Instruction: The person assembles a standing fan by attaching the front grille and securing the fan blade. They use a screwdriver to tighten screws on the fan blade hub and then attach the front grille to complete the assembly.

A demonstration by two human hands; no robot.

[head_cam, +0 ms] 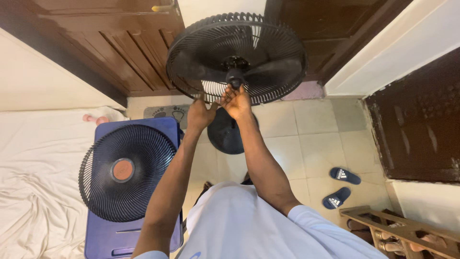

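A black standing fan (268, 52) faces me with its front grille off, so the blades and rear guard show. My right hand (236, 100) reaches up to the hub, fingertips closed around the black blade cap (235, 79). My left hand (200, 114) is at the lower rim of the rear guard, fingers curled on the wire edge. The fan's round base (221, 136) stands on the tiled floor below my hands. The detached front grille (125, 171), black with an orange centre disc, lies on a blue plastic box (165, 125) to my left.
A bed with a white sheet (38, 172) fills the left side. Brown wooden doors (110, 43) stand behind the fan. Two blue slippers (341, 186) lie on the tiles at right, near a wooden shoe rack (397, 232). A dark door (417, 120) is at far right.
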